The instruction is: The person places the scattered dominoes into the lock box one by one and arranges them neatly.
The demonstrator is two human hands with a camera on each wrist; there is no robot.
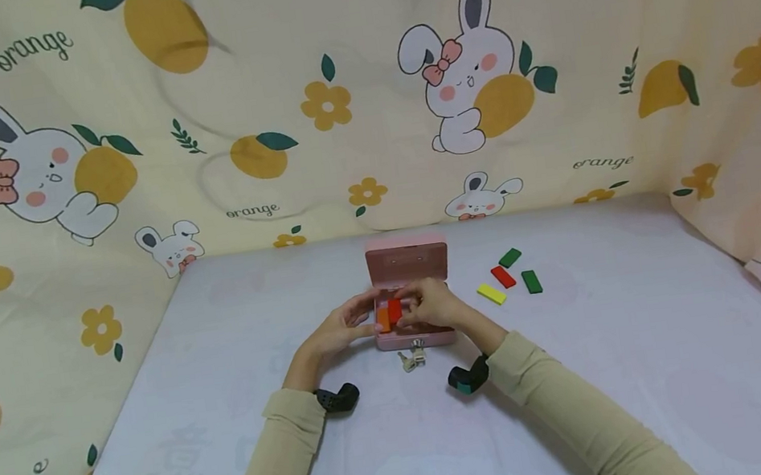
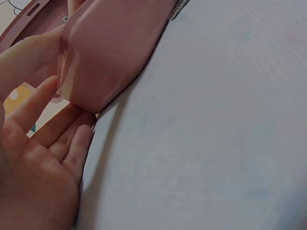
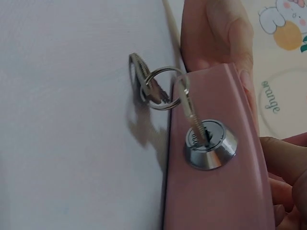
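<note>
A pink metal cash box point(image 1: 415, 340) stands with its lid point(image 1: 408, 264) raised. My left hand point(image 1: 341, 329) holds the box's left end, thumb near the front corner; in the left wrist view its fingers point(image 2: 76, 148) touch the side wall. My right hand point(image 1: 431, 305) reaches over the box and pinches a red block point(image 1: 395, 310) inside it. Beside that block lies an orange block point(image 1: 383, 319). The right hand partly covers the box's interior. In the right wrist view a key sits in the lock point(image 3: 211, 143), with a second key point(image 3: 146, 79) hanging from the ring point(image 3: 165, 69).
Right of the box lie a yellow block point(image 1: 491, 294), another red block point(image 1: 503, 277) and two green blocks, one farther back point(image 1: 511, 257) and one at the right point(image 1: 532, 282). A white cloth point(image 1: 410, 444) covers the table. A printed curtain point(image 1: 354, 46) hangs behind.
</note>
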